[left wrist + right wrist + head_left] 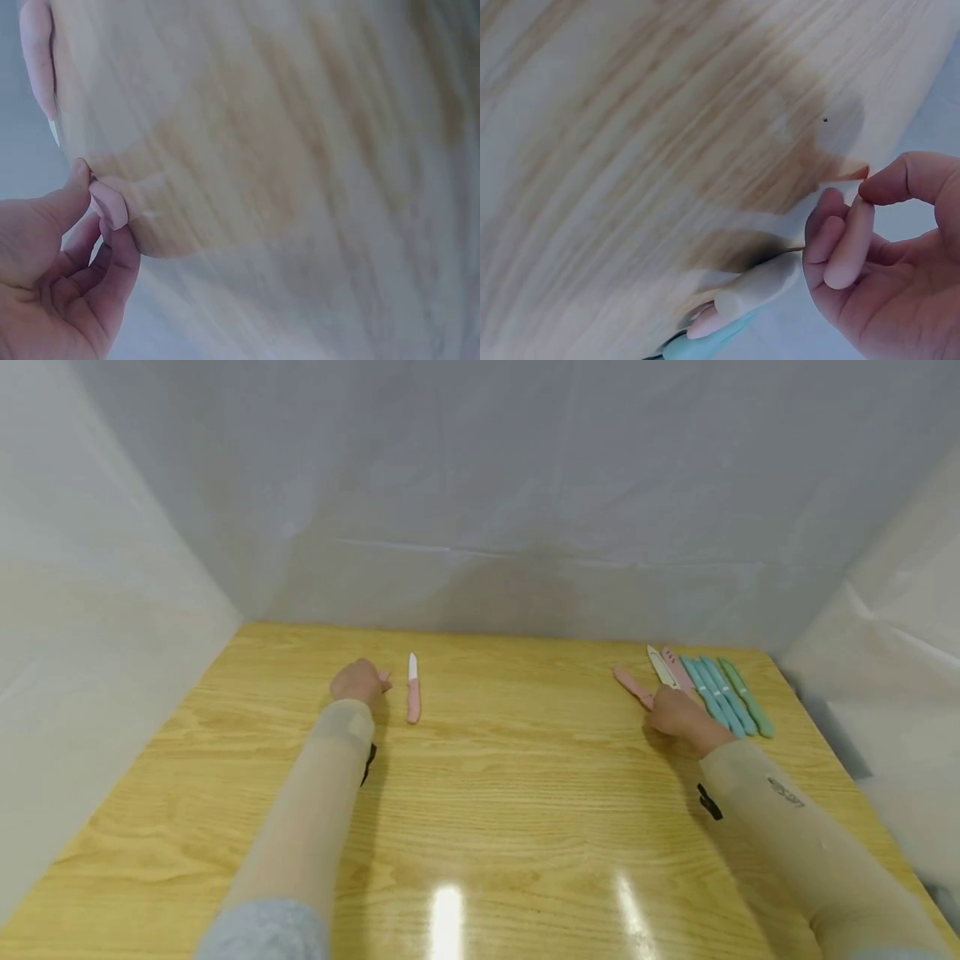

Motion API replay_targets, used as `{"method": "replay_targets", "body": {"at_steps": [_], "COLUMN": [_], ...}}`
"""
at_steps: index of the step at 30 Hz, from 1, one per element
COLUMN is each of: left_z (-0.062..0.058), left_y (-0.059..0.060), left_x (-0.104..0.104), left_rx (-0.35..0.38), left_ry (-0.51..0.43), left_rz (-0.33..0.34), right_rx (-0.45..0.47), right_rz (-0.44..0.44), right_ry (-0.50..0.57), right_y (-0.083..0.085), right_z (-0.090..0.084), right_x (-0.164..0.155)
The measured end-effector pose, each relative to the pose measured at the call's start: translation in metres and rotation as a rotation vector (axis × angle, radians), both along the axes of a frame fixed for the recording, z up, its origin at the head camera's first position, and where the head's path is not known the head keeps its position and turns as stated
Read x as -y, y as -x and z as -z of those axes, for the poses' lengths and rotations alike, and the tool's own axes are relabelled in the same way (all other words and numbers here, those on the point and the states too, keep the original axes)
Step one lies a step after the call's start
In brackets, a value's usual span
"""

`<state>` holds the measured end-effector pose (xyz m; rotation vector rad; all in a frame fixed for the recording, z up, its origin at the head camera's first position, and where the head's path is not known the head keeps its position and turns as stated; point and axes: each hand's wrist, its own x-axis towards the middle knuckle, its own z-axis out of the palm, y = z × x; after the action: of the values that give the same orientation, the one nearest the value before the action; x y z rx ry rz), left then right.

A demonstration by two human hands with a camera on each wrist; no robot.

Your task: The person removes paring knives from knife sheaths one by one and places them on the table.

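My left hand (357, 682) pinches a small pink piece (109, 203) between thumb and fingers; most of it is hidden, so its kind is unclear. Just right of that hand lies a pink-handled knife (413, 697) with its white blade bare, pointing to the far edge. My right hand (677, 717) pinches a slim pink knife (632, 686) low over the table; no bare blade shows on it. In the right wrist view its rounded pink end (847, 259) rests by the curled fingers. Close by that hand lies a white knife (660, 665).
Beside the white knife, a pink piece with holes (677, 668), several blue knives (720, 693) and a green knife (746, 697) lie in a slanted row at the right. The wooden table (510, 777) ends at a pale sheet (510, 510) behind.
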<state>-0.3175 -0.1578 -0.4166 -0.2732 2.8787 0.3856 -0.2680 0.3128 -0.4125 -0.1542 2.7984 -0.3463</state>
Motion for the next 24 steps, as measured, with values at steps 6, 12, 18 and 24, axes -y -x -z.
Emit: {"method": "replay_targets", "body": {"at_steps": [6, 12, 18, 24], "left_z": [0.001, 0.001, 0.0, -0.002], "left_y": [-0.001, 0.0, 0.0, -0.001], "left_x": [0.004, 0.005, 0.004, 0.005], "left_rx": [0.007, 0.004, -0.002, 0.027], "left_ry": [0.007, -0.018, -0.125, -0.23], "left_rz": [0.013, 0.019, 0.029, 0.067], "right_rx": [0.05, 0.066, 0.048, -0.009], "right_rz": [0.018, 0.075, 0.089, 0.108], "right_ry": [0.025, 0.083, 0.155, 0.197], "right_y": [0.004, 0.007, 0.003, -0.005], "right_z": [-0.002, -0.005, -0.006, -0.006], "right_x": [0.003, 0.006, 0.005, 0.002]}}
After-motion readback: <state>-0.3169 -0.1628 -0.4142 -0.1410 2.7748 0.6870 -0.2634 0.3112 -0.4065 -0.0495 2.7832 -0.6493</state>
